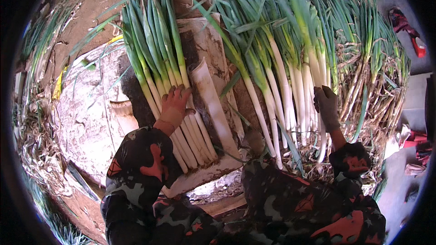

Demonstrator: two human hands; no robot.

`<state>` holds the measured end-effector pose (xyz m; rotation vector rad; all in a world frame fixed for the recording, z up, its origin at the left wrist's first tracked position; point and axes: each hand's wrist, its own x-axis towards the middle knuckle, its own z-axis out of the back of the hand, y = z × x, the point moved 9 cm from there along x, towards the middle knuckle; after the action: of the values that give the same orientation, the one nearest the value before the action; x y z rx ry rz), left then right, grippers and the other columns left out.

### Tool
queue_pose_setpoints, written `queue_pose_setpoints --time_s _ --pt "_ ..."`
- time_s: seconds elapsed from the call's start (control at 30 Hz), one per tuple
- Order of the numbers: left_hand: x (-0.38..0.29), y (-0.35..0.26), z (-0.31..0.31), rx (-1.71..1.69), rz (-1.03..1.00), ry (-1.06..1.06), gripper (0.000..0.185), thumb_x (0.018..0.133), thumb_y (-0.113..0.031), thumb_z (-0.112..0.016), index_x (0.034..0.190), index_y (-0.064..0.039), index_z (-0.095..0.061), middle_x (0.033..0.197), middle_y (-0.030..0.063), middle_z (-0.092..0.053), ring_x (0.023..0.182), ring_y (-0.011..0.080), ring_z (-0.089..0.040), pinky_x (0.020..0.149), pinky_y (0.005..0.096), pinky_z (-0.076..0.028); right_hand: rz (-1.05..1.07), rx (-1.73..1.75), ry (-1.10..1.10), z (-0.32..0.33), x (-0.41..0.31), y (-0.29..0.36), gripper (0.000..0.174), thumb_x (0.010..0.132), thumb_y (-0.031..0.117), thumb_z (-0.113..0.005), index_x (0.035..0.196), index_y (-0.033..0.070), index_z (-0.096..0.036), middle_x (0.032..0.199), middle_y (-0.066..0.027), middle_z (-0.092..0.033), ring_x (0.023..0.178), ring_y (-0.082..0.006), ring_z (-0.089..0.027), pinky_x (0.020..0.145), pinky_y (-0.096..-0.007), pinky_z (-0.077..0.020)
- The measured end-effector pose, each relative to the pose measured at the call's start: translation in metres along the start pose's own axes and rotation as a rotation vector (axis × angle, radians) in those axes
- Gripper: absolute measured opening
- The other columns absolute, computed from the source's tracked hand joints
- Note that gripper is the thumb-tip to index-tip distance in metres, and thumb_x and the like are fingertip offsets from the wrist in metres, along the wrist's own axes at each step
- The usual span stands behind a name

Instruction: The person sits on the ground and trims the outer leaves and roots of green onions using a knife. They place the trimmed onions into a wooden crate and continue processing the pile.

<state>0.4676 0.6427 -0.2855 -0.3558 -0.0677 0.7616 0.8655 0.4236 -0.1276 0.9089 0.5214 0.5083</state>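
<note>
Under my left hand (pixel 175 107), spread fingers rest on a row of long green onions (pixel 160 71) with white stems and green tops. They lie side by side against a dirty white L-shaped tray (pixel 214 103), root ends towards me. My right hand (pixel 326 107) is closed around the white stem of one green onion (pixel 322 139), its leaves blurred above. It is over a looser pile of peeled green onions (pixel 296 92) to the right of the tray.
Unpeeled green onions (pixel 361 85) with dry brown skins are heaped at the right. Stripped skins and leaves (pixel 44 166) litter the left side. A pale, worn surface (pixel 81 119) extends left of the tray. Red items (pixel 417 139) lie at the far right.
</note>
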Motion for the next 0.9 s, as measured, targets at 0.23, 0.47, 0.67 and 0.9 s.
queue_pose_setpoints --time_s 0.23,0.47,0.67,0.9 --pt "0.005 -0.004 0.011 -0.106 0.065 0.152 0.078 0.065 -0.029 -0.080 0.132 -0.017 -0.041 0.139 0.0137 -0.033 0.129 0.0407 -0.032 0.098 0.0549 -0.033 0.176 0.224 -0.022 -0.041 -0.005 0.052 0.016 0.087 0.021 -0.064 0.087 0.005 -0.060 0.059 0.0036 -0.049 0.046 -0.0045 -0.042 0.041 -0.0199 -0.0333" --pt "0.023 -0.063 0.127 -1.285 0.050 -0.063 0.055 0.091 -0.036 -0.057 0.128 0.003 -0.046 0.119 0.0132 -0.057 0.105 0.0233 -0.056 0.091 0.0349 -0.045 0.459 -0.096 0.244 -0.149 -0.068 0.145 0.024 0.084 0.022 -0.066 0.097 0.003 -0.059 0.068 -0.0112 -0.060 0.060 -0.0225 -0.061 0.057 -0.0354 -0.0480" --pt "0.033 -0.024 0.195 -2.070 0.144 -0.190 0.032 0.096 -0.028 -0.046 0.110 0.001 -0.048 0.086 0.0110 -0.058 0.080 0.0259 -0.058 0.077 0.0387 -0.050 0.491 -0.071 0.752 -0.256 -0.146 0.164 0.033 0.092 0.027 -0.055 0.110 0.000 -0.052 0.077 -0.0181 -0.061 0.071 -0.0277 -0.064 0.063 -0.0390 -0.0474" --pt "0.024 0.109 0.163 -2.433 0.132 -0.145 0.042 0.087 -0.052 -0.056 0.074 -0.012 -0.055 0.056 -0.0036 -0.044 0.048 0.0120 -0.041 0.047 0.0283 -0.034 0.198 -0.077 1.205 -0.293 -0.220 0.094 0.034 0.096 0.028 -0.049 0.108 -0.004 -0.051 0.080 -0.0136 -0.064 0.077 -0.0202 -0.065 0.067 -0.0348 -0.0496"
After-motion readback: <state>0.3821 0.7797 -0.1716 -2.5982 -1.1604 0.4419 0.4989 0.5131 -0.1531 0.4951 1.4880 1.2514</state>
